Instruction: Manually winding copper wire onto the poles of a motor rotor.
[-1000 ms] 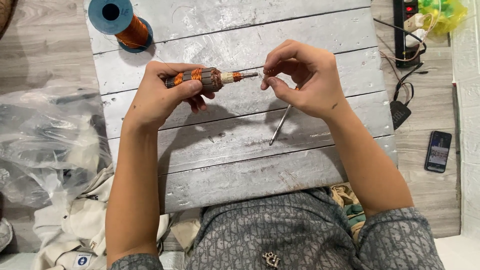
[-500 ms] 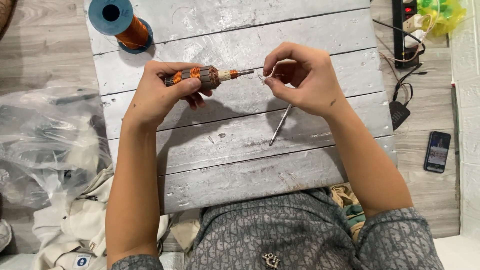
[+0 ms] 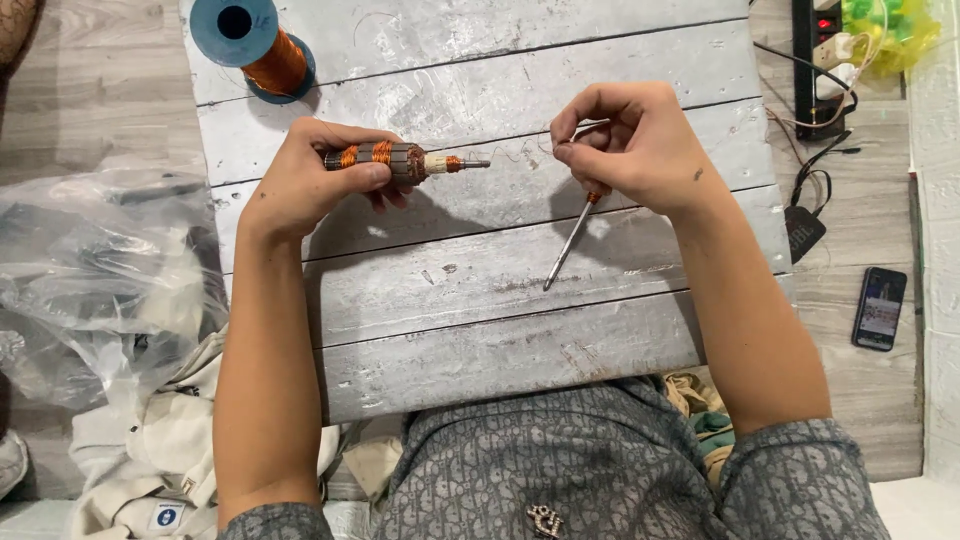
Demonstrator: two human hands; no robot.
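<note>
Left hand (image 3: 320,175) gripping wound armature (image 3: 385,160) (shaft rightward), right hand (image 3: 630,145) clutching screwdriver (image 3: 572,240)

Head camera looks straight down, close, onto the board (image 3: 500,330).

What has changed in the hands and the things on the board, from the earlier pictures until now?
The right hand has drawn away to the right from the shaft tip of the motor armature, opening a gap crossed by a thin wire. The left hand keeps holding the armature in the same place. The screwdriver stays under the right hand, and the copper wire spool has not moved.
</note>
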